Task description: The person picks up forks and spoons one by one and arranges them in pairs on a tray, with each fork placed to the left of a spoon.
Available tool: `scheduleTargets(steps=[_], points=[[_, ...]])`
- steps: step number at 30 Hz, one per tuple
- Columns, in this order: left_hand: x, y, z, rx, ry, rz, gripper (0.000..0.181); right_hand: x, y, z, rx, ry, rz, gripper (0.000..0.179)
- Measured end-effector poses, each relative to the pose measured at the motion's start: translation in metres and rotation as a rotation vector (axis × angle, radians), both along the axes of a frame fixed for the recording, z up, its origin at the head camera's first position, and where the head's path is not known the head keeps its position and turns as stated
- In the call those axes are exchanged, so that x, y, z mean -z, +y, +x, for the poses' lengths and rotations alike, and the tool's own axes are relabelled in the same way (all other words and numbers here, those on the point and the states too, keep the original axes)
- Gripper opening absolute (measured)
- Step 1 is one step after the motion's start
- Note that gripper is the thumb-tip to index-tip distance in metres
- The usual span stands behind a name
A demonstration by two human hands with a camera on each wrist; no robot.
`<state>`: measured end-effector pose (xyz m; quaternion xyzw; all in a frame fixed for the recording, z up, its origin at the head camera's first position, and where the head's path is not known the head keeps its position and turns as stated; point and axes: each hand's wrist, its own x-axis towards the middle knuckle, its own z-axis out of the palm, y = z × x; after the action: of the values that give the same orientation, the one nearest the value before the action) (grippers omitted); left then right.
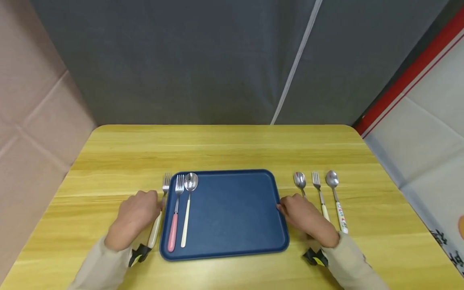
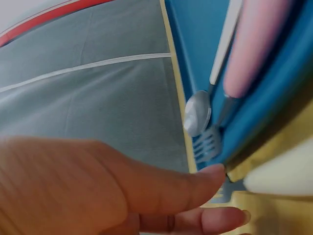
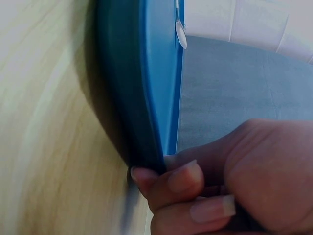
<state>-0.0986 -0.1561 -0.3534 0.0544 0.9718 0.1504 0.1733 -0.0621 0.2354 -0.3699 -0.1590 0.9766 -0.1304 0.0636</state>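
A dark blue tray (image 1: 235, 217) lies at the middle of the table. My right hand (image 1: 306, 215) pinches its right rim, thumb above and fingertips curled beneath, as the right wrist view shows. Inside the tray, along its left side, lie a pink-handled fork (image 1: 172, 231) and a spoon (image 1: 186, 221) with a thin cream handle. My left hand (image 1: 137, 211) is just left of the tray, over a cream-handled fork (image 1: 155, 231). In the left wrist view, its thumb (image 2: 195, 186) and forefinger are apart, with that fork's metal showing in the gap and the thumb tip overlapping the tray's rim.
Right of the tray lie a small spoon (image 1: 299, 180), its handle hidden by my right hand, a cream-handled fork (image 1: 320, 197) and a spoon (image 1: 337, 201) with a patterned handle. The wooden table (image 1: 217, 147) ends at a grey curtain (image 1: 181, 72).
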Motion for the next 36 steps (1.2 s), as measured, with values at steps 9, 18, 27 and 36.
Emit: scheduleTargets(steps=[9,18,27,36], points=[[0.011,-0.003,-0.001,0.001,-0.065,0.019,0.032,0.000,0.000,-0.001,0.000,-0.010,-0.003,0.036],[0.017,-0.005,-0.002,0.012,-0.087,0.053,0.028,0.000,0.000,0.000,-0.015,-0.006,-0.003,0.037],[0.017,-0.006,-0.004,0.014,-0.075,0.094,0.030,-0.002,-0.001,0.000,-0.016,0.003,0.012,0.036],[0.019,-0.008,-0.004,0.014,-0.076,0.110,0.028,-0.001,-0.001,0.000,-0.012,0.010,0.024,0.036]])
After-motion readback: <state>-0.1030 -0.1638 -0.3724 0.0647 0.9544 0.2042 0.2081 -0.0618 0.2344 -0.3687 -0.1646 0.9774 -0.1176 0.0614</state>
